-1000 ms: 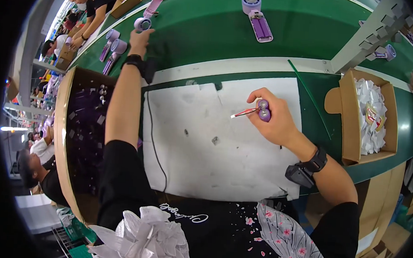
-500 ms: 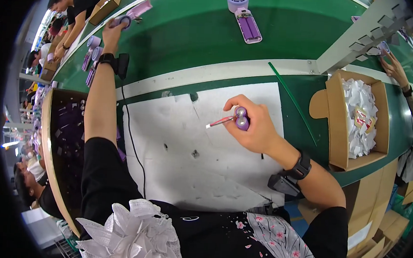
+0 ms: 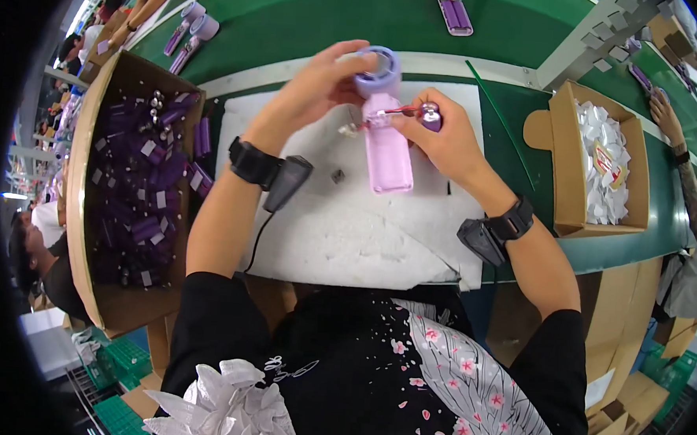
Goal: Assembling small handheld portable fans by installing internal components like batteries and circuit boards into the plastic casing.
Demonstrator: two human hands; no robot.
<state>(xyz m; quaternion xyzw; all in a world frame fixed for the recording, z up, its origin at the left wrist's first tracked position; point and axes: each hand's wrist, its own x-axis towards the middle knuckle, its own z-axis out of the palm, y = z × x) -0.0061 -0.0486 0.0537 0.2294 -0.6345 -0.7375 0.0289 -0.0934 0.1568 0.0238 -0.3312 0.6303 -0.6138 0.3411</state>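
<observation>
Over the white foam mat (image 3: 339, 244), my left hand (image 3: 312, 93) is closed round the round head of a lilac handheld fan (image 3: 388, 160). The fan's hollow, open handle points toward me. In my right hand (image 3: 451, 144) is a purple two-cell battery pack (image 3: 430, 118), gripped with its metal ends up. Red wires run from the pack to the neck of the fan, where my right fingertips touch the handle. A small loose part on wires hangs left of the neck, too blurred to name.
A cardboard box (image 3: 96, 228) of purple battery packs stands at left, with several packs beside it. At right, another carton (image 3: 563, 174) holds white pieces. A green strip (image 3: 499, 123) lies between mat and carton. Fans (image 3: 456, 14) rest on the green surface beyond the metal rail. Co-workers sit on both sides.
My left hand has come back from the far left with the lilac fan, now over the mat. My right hand has moved up and turned, bringing the battery pack's wires to the fan's neck.
</observation>
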